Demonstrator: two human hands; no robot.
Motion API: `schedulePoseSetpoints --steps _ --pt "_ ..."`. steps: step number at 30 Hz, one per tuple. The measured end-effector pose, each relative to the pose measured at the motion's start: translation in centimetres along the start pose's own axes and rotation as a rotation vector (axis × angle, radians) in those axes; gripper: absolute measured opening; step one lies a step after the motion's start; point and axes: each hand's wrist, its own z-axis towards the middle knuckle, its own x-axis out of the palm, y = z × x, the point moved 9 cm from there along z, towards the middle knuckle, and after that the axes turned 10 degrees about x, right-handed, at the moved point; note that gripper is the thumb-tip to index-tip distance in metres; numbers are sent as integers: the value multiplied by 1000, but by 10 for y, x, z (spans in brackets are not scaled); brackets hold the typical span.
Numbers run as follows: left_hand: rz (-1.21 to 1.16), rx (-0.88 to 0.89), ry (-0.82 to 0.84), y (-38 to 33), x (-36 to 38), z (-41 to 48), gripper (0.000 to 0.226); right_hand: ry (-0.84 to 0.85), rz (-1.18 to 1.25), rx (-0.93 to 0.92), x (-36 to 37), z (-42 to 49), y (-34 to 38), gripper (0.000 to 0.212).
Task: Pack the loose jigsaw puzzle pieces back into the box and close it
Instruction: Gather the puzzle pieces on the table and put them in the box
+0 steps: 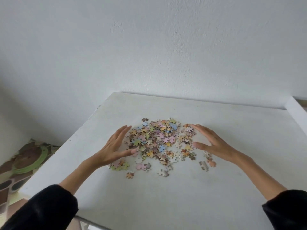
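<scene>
A heap of pastel jigsaw pieces [159, 138] lies in the middle of a white table [166, 200]. My left hand [116, 145] stands on its edge at the heap's left side, fingers straight, thumb touching the pieces. My right hand [211, 141] mirrors it on the right side, fingers straight and thumb spread toward the heap. Neither hand holds anything. Stray pieces [141, 166] lie scattered nearer to me, some beside my right wrist [207, 163]. No box is in view.
The table's back edge meets a white wall [149, 47]. A white raised ledge [297, 110] runs along the table's right side. Left of the table, the patterned floor [10, 188] holds a round green-rimmed object [31, 158].
</scene>
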Motion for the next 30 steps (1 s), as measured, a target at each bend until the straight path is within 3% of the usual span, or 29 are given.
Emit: schedulePoseSetpoints --steps 4,9,18,26,30 --pt "-3 58 51 -9 6 -29 113 78 -138 14 9 -38 -16 103" --pt "135 215 64 -48 28 -32 124 53 -418 -38 35 -45 -2 120" --pt "217 121 -84 -58 36 -5 118 -83 -403 -40 50 -17 28 95" --pt "145 135 -192 -54 11 24 113 -147 -168 -76 25 22 58 108" --pt "164 68 -69 -50 20 41 127 -52 -236 -83 31 59 75 126"
